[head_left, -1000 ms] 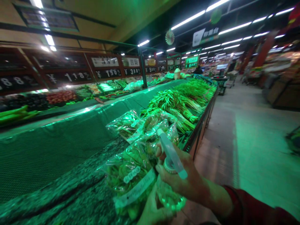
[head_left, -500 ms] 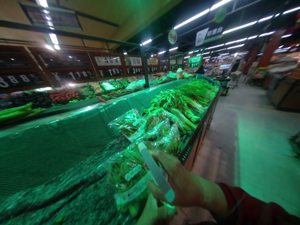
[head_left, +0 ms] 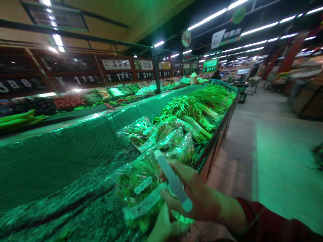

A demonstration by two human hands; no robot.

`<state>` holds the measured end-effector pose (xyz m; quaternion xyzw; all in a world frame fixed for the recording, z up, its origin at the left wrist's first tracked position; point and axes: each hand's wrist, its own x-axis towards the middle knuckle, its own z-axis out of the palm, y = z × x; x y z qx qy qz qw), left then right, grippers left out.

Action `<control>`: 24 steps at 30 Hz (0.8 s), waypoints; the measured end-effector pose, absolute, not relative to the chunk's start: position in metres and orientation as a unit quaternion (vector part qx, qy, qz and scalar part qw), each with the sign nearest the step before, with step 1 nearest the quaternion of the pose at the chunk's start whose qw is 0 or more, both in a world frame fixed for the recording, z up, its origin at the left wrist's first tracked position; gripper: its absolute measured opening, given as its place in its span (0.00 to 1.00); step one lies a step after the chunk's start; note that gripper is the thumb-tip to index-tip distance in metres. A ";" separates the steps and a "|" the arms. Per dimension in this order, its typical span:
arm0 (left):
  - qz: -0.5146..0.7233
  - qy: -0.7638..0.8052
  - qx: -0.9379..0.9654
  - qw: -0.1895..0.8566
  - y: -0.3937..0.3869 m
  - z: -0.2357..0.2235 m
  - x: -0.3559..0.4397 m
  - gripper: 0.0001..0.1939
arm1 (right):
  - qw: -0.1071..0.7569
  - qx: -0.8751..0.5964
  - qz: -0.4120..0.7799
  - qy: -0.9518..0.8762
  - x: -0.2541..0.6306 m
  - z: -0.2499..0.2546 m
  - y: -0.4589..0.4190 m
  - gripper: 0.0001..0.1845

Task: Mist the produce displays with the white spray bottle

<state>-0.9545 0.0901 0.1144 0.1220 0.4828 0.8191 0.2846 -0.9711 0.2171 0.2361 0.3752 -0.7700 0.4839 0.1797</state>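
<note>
Observed: right hand [head_left: 194, 196], in a dark maroon sleeve [head_left: 262, 222], was closed around the neck of a clear plastic spray bottle [head_left: 173, 179] with a long, flat, pale blue head. The bottle stood tilted, its head angled up and toward the far end of the aisle. Left hand [head_left: 166, 225] lay directly below right hand, close against it at the lower frame edge; its grip could not be determined, because the bottle's lower part was largely hidden. The two hands were together, not clasped. Immediately left of both hands lay a transparent plastic bag of leafy greens [head_left: 136, 185] with a white paper label [head_left: 143, 203], touching right hand's fingers. Further transparent bags of greens [head_left: 137, 132] lay just ahead of it. Beyond the hands were heaped bundles of long green stalks [head_left: 186, 112] on a produce display. Left of the hands ran dark green mesh matting [head_left: 63, 168]. Further left stood a shelf of mixed produce [head_left: 69, 102] beneath black price boards [head_left: 118, 77]. A pale tiled aisle floor [head_left: 277, 161] extended right of the hands.
</note>
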 end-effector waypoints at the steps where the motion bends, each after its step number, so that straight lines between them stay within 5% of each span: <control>1: 0.821 0.479 0.124 0.284 0.091 0.112 -0.955 0.42 | 0.188 0.373 0.482 -0.770 -0.971 0.234 0.218 0.10; 19: 0.814 0.467 0.114 0.327 0.094 0.103 -0.957 0.44 | 0.226 0.199 0.585 -0.753 -0.970 0.191 0.239 0.20; 24: 0.806 0.473 0.126 0.333 0.093 0.102 -0.958 0.44 | 0.221 0.173 0.576 -0.768 -0.968 0.191 0.240 0.13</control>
